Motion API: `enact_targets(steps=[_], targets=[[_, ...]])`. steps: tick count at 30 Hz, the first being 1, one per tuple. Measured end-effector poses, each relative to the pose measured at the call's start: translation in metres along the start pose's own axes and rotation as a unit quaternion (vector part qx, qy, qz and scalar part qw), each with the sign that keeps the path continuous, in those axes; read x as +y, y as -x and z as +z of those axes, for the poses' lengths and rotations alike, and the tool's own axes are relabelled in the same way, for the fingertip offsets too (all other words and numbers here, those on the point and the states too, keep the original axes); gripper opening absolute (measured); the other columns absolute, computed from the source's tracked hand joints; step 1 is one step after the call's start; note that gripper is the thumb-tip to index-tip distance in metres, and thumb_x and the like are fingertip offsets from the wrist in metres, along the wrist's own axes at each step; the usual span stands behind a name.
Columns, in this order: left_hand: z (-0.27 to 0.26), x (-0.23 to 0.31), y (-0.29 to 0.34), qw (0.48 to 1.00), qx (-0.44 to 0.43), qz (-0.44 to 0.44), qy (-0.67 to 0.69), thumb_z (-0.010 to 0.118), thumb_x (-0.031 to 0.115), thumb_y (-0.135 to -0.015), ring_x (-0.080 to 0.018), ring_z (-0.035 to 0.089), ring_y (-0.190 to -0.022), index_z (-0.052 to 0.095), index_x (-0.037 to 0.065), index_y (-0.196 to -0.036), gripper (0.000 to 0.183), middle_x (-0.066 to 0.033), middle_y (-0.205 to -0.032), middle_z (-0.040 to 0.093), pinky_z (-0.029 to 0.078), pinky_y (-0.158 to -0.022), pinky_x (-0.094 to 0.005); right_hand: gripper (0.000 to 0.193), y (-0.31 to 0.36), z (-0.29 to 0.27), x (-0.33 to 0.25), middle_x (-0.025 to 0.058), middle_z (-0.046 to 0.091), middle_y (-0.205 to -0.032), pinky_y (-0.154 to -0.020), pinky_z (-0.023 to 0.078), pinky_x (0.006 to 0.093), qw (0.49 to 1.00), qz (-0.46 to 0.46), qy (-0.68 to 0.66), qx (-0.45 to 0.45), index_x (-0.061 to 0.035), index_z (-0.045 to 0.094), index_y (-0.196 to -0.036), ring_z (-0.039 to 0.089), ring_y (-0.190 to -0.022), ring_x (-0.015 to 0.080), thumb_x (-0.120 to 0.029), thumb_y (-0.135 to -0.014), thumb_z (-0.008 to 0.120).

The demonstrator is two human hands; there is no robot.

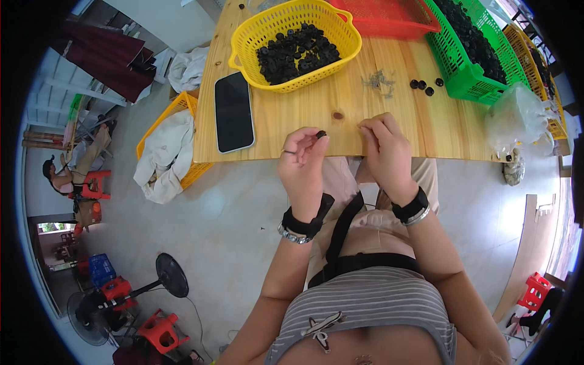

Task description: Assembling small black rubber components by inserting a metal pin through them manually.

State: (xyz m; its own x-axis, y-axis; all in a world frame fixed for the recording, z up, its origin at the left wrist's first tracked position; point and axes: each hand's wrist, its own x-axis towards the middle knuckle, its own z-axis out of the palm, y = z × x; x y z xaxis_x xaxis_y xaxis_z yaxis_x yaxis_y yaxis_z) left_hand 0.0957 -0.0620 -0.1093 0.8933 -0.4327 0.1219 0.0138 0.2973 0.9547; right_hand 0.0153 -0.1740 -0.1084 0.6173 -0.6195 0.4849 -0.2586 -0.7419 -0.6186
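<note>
My left hand [302,163] is closed at the table's near edge, pinching a small black part [321,134] between thumb and fingertips. Beside it, a short way to the right, my right hand [388,151] is held with thumb and forefinger pressed together. What sits in that pinch, if anything, is too small to make out. Beyond the right hand lies a loose pile of thin metal pins [379,83]. Several round black parts [422,85] rest to the right of the pins. A yellow basket [286,87] with many small black pieces [295,52] stands farther back.
A phone [235,115] lies on the wooden table [286,112] at left. Farther back are a red basket [389,27] and a green basket [468,91] full of black parts. A clear plastic bag [517,118] hangs at the right corner. A yellow crate [193,173] holding cloth stands left.
</note>
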Motion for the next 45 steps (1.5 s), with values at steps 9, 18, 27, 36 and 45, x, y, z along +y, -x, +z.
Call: enact_targets(steps=[9,18,27,36,45], targets=[[0.009,-0.012,-0.005,1.000,-0.004,0.003,-0.018,0.061,0.006,-0.082,-0.0080,0.054,-0.083,0.055,-0.001,-0.096,0.017,-0.0032,-0.088,0.058,0.042,-0.076,-0.0201,0.007,-0.001,-0.019,0.021,0.0072,0.056,-0.078,-0.055,0.042,0.0243,0.977,0.087,-0.197,0.002,-0.0005,0.061,-0.083,0.053,-0.060,0.0161,0.000,-0.079,0.057],[0.010,-0.009,-0.005,0.999,-0.016,-0.009,-0.049,0.059,0.005,-0.083,-0.0067,0.052,-0.079,0.055,-0.001,-0.096,0.015,-0.0024,-0.087,0.057,0.042,-0.073,-0.0193,0.008,0.004,-0.070,0.035,-0.0018,0.053,-0.077,-0.058,0.035,0.0170,0.926,0.226,-0.303,0.022,0.0000,0.061,-0.088,0.044,-0.066,0.0035,-0.002,-0.083,0.055],[0.005,-0.009,-0.006,0.999,-0.021,-0.025,-0.035,0.059,0.005,-0.082,-0.0081,0.054,-0.082,0.055,-0.001,-0.097,0.016,-0.0032,-0.088,0.058,0.041,-0.077,-0.0208,0.010,0.023,-0.074,0.031,0.0003,0.056,-0.073,-0.057,0.038,0.0188,0.893,0.202,-0.380,-0.134,-0.0004,0.061,-0.087,0.047,-0.065,0.0039,-0.007,-0.084,0.055],[0.003,-0.012,-0.008,0.998,-0.053,-0.012,-0.030,0.059,0.006,-0.083,-0.0088,0.055,-0.083,0.055,-0.001,-0.097,0.017,-0.0036,-0.088,0.058,0.042,-0.078,-0.0214,0.013,0.088,-0.006,0.092,0.0185,0.059,-0.073,-0.066,0.046,0.0396,0.916,0.089,-0.050,-0.389,-0.0015,0.062,-0.079,0.058,-0.075,0.0341,-0.008,-0.077,0.050],[0.000,-0.012,-0.007,0.998,-0.063,-0.024,-0.011,0.059,0.006,-0.083,-0.0095,0.055,-0.085,0.055,-0.001,-0.098,0.017,-0.0039,-0.089,0.058,0.042,-0.079,-0.0221,0.012,0.082,0.032,0.109,0.0163,0.062,-0.077,-0.067,0.046,0.0417,0.832,0.037,0.185,-0.521,-0.0041,0.064,-0.075,0.059,-0.076,0.0325,-0.014,-0.070,0.058]])
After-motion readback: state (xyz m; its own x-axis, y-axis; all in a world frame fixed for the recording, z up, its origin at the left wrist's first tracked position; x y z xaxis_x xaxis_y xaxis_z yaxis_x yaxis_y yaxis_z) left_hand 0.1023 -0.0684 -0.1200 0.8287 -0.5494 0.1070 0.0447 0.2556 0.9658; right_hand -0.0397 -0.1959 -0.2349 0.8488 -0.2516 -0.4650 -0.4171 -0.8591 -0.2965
